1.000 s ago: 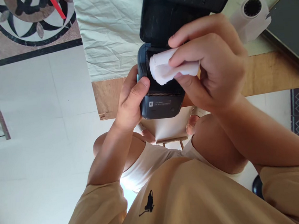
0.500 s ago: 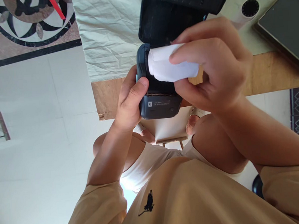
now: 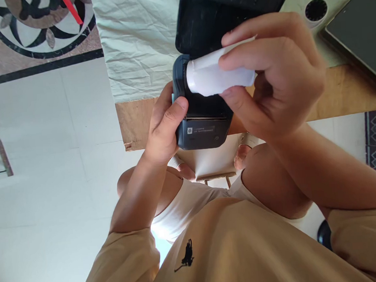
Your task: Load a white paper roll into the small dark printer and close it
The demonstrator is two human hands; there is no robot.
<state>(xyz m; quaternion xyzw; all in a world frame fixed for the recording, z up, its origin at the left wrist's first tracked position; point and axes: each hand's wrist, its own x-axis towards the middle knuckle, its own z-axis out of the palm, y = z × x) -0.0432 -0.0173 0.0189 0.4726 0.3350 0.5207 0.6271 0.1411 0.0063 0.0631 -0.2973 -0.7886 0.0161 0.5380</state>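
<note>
My left hand [image 3: 167,123] is closed around the left side of a dark portable label printer [image 3: 203,135], its thumb over the near left edge. Between the thumb and fingers of my right hand [image 3: 277,73] is a white paper roll [image 3: 207,74]. The roll's left end sits at the printer's open compartment, while its right end tilts up and out. Just beyond the printer, and partly behind my right hand, lies an open black case [image 3: 198,23]. How deep the roll's left end reaches inside is hard to tell.
A pale cloth [image 3: 138,45] covers much of the wooden table [image 3: 137,123]. To the right are a dark-screened phone or tablet [image 3: 362,36] and a small cylinder with a black top [image 3: 316,10]. My knees are below the table edge.
My right hand has shifted slightly right and away from me, and the roll's right end has risen with it. My left hand and the printer have barely moved.
</note>
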